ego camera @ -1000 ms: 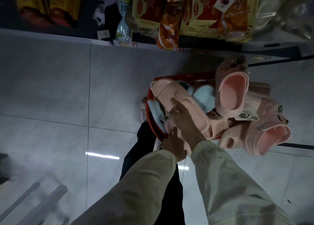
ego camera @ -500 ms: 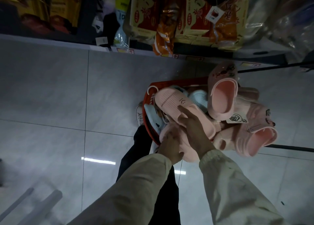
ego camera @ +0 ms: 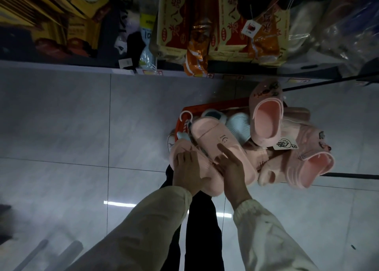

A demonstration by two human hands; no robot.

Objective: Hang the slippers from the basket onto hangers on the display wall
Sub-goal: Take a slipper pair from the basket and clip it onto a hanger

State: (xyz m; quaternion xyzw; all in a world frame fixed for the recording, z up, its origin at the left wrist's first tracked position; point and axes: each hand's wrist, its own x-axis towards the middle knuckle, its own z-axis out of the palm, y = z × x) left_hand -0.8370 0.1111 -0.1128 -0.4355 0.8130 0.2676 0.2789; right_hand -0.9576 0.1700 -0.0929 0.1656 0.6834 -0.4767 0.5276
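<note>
**Lift the pink pair clear by its hook**

The pink pair [ego camera: 207, 145] lies on top of the heap at the near left of the basket [ego camera: 215, 106], its two slippers side by side and touching. A white hook [ego camera: 185, 115] sticks out past their far ends, over the basket's left corner; it appears to belong to this pair, though the join is hidden.

The left hand [ego camera: 187, 172] lies over the nearer slipper with its fingers fairly flat on top. Its thumb is out of sight, so I cannot tell whether it clamps from below. The right hand [ego camera: 231, 168] rests on the farther slipper, with the forefinger straight along the top near the small face mark and the other fingers curled into the seam between the two, which looks like a grip.

The step in hand, as I judge it, is taking this pair out. It would go best if both slippers come up together with their soles kept pressed, so the hook stays seated. Tilting the hook end up first should keep it from catching the rim.

The pink clogs [ego camera: 266, 121] are piled loosely just to the right, one tipped over the edge, and blue slippers [ego camera: 239, 125] are tucked beside the pair. A slow, straight lift should avoid dragging them onto the floor [ego camera: 82, 127].
</note>
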